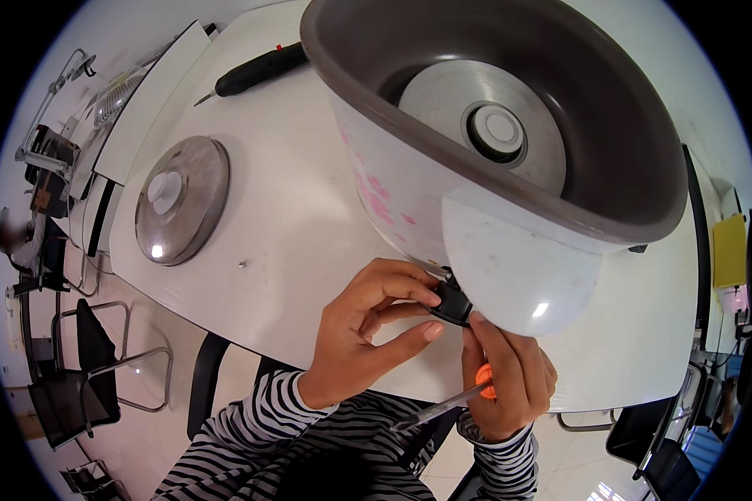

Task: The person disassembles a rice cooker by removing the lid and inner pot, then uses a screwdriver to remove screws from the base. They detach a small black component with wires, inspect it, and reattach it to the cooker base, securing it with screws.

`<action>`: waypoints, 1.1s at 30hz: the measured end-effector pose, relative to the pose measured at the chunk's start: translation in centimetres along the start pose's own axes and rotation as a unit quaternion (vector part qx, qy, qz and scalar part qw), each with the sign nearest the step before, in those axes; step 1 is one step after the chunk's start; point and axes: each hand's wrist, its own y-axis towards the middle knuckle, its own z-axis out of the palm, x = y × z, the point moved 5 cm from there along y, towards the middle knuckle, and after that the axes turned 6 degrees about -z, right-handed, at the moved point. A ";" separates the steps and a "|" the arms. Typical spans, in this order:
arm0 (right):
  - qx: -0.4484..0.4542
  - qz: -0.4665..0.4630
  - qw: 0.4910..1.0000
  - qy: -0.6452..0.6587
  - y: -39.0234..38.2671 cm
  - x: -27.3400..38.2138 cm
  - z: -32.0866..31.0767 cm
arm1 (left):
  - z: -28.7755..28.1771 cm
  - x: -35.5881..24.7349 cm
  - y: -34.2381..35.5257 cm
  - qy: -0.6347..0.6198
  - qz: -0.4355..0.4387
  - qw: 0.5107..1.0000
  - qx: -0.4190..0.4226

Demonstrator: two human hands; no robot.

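Note:
A rice cooker body (397,196), white with pink flowers and a grey-brown inside, lies tilted on the table. A round metal heating plate (443,96) shows inside it. At its near lower edge sits a small black plastic part (453,302). My left hand (376,321) touches that part with the fingertips, thumb held apart. My right hand (510,376) is closed, its fingertips at the part's right side. A screwdriver (443,407) with an orange handle is tucked in the right palm, its shaft pointing down-left.
On the table's left lies a metal lid (184,200) with a white knob. A black electric screwdriver (259,71) rests beyond it, near the cooker. One tiny screw-like piece (242,264) lies near the lid. Black chairs (83,376) stand on the floor at left.

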 end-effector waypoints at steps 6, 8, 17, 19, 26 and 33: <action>0.000 -0.028 0.999 -0.035 0.0 -0.2 0.1 | 0.2 -1.0 0.1 0.166 0.084 0.982 -0.033; -0.005 -0.040 0.998 -0.043 0.1 -0.3 0.2 | 0.2 -1.3 0.2 0.221 0.117 0.967 -0.052; -0.015 -0.036 0.999 -0.033 0.4 -0.2 0.1 | 0.5 -2.5 0.0 0.305 0.216 0.924 -0.087; -0.018 -0.029 0.999 -0.021 0.5 -0.3 0.2 | 0.5 -2.6 0.1 0.303 0.211 0.925 -0.086; -0.014 -0.033 0.999 -0.014 0.6 -0.1 0.1 | 0.5 -2.6 -0.1 0.310 0.224 0.920 -0.089; -0.013 -0.031 0.999 -0.024 0.6 -0.3 0.2 | 0.5 -2.4 0.0 0.309 0.211 0.923 -0.088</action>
